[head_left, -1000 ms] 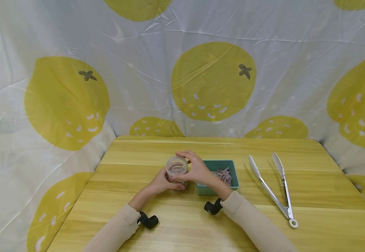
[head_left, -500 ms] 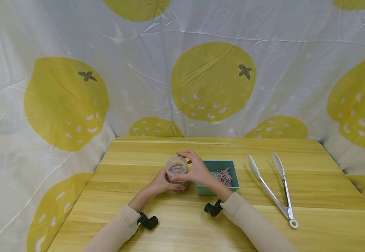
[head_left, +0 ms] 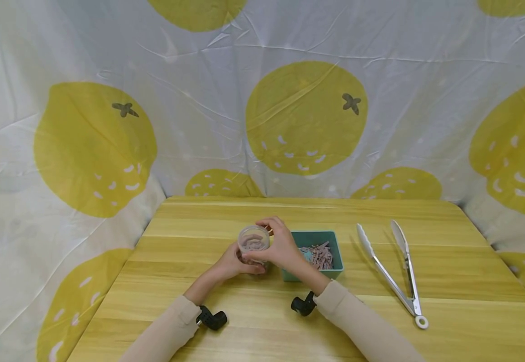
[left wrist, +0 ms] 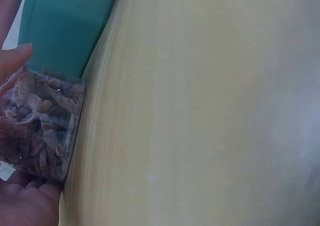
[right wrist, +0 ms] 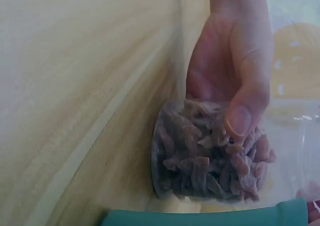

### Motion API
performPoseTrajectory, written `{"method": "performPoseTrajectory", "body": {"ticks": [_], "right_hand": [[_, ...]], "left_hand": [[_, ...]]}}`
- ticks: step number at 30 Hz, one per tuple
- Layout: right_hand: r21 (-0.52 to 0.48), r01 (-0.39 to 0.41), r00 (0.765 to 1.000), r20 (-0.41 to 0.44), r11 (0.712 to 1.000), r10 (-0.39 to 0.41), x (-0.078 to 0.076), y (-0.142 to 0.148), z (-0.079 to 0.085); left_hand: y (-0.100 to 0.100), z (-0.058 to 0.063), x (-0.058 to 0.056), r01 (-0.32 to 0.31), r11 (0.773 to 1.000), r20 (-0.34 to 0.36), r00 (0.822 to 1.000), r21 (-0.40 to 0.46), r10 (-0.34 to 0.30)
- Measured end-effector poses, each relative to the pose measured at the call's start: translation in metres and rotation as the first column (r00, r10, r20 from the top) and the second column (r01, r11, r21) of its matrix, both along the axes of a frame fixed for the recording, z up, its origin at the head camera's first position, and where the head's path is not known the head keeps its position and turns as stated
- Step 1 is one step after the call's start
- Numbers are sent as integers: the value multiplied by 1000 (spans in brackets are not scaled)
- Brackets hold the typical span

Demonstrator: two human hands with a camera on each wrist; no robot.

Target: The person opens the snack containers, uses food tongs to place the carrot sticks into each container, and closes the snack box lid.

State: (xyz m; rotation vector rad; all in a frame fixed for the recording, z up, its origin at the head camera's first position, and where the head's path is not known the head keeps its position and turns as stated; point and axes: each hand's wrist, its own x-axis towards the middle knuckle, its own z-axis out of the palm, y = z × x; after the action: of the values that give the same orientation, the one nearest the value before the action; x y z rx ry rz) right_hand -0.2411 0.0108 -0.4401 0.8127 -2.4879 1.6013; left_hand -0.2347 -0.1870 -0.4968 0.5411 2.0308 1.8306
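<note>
A clear round jar (head_left: 253, 243) stands on the wooden table, its lower part filled with brownish-pink dried strips (right wrist: 215, 161). My left hand (head_left: 231, 264) grips the jar low on its side, with the thumb across the front. Higher up, the right hand (head_left: 284, 247) curls round the jar's clear rim, thumb in front and fingers behind. In the left wrist view the packed strips (left wrist: 37, 118) show through the clear wall, between thumb and palm. Just right of the jar, under the right forearm, sits a green rectangular tub (head_left: 314, 235) with more strips (head_left: 322, 256) in it.
Metal tongs (head_left: 417, 307) lie spread apart on the right side of the table, their ring end towards me. A lemon-print cloth (head_left: 308, 118) hangs behind the table (head_left: 262, 322) and along its sides.
My right hand turns slightly at the jar's rim, its fingertips shifting a little to the right and its wrist a little to the left. The left hand and jar hold almost still.
</note>
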Motion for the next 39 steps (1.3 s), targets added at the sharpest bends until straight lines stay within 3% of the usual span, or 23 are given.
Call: {"method": "performPoseTrajectory", "body": {"ticks": [4, 10, 14, 24, 28, 34, 39], "right_hand": [[14, -18, 1000, -13, 1000, 18, 0, 1, 1], [27, -157, 987, -24, 987, 157, -8, 8, 5], [-1, -204, 979, -17, 979, 204, -10, 10, 6], [-4, -58, 997, -52, 998, 58, -4, 3, -4], [-5, -65, 998, -21, 998, 65, -3, 4, -3], [21, -111, 994, 5, 994, 111, -6, 8, -2], [-15, -69, 998, -8, 997, 69, -3, 6, -4]], "left_hand": [[0, 0, 1, -8, 1000, -1, 1000, -4, 8], [0, -1, 0, -25, 1000, 7, 1000, -7, 25], [0, -2, 0, -27, 1000, 0, 1000, -8, 27], [-1, -1, 0, -36, 999, 4, 999, -31, 36], [0, 0, 0, -50, 998, 2, 999, -39, 50], [0, -1, 0, -20, 1000, 18, 1000, 4, 20], [0, -1, 0, -38, 999, 11, 999, -11, 39]]}}
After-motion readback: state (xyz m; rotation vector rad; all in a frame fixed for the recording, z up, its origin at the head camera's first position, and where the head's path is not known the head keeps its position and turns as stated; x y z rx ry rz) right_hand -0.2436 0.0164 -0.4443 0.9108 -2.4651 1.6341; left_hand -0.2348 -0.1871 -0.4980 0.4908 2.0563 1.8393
